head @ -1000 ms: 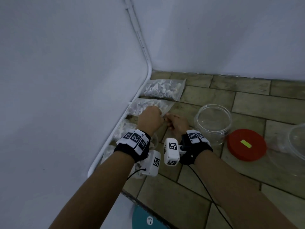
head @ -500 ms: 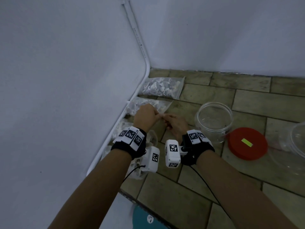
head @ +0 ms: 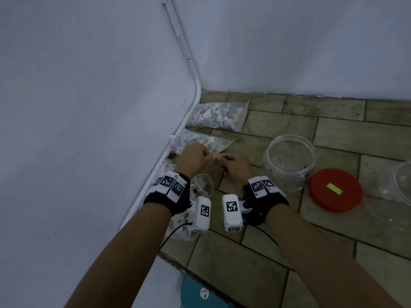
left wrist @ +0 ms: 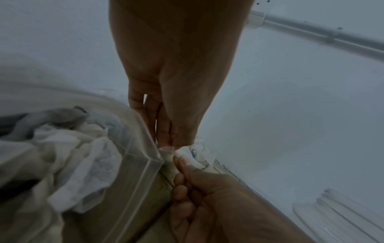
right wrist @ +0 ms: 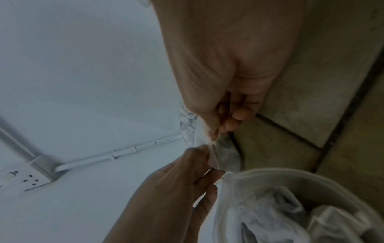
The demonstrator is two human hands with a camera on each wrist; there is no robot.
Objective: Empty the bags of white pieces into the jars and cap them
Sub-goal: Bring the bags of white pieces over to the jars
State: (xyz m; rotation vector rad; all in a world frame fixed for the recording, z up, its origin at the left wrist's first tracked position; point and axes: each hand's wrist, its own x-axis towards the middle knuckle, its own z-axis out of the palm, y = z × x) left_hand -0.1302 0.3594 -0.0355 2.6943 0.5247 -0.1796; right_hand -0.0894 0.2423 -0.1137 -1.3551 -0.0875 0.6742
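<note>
A clear bag of white pieces [head: 201, 188] hangs below my hands close to the left wall. My left hand [head: 208, 155] and right hand [head: 220, 157] meet fingertip to fingertip and each pinches the bag's top edge. The left wrist view shows my left hand [left wrist: 168, 146] nipping the film, with the filled bag [left wrist: 72, 156] beside it. In the right wrist view my right hand [right wrist: 214, 136] pinches the same edge above the bag [right wrist: 280, 205]. An empty clear jar [head: 289, 161] stands to the right, and a red lid [head: 335, 190] lies flat beside it.
Two more filled bags [head: 219, 116] [head: 195, 141] lie on the tiled floor along the wall. Part of a second clear jar [head: 402, 187] shows at the right edge. A white pipe [head: 193, 85] runs down the corner. A teal object [head: 200, 294] sits near my feet.
Both hands stay pinched on the bag's top edge and have lifted it slightly. The jar and the lid have not moved.
</note>
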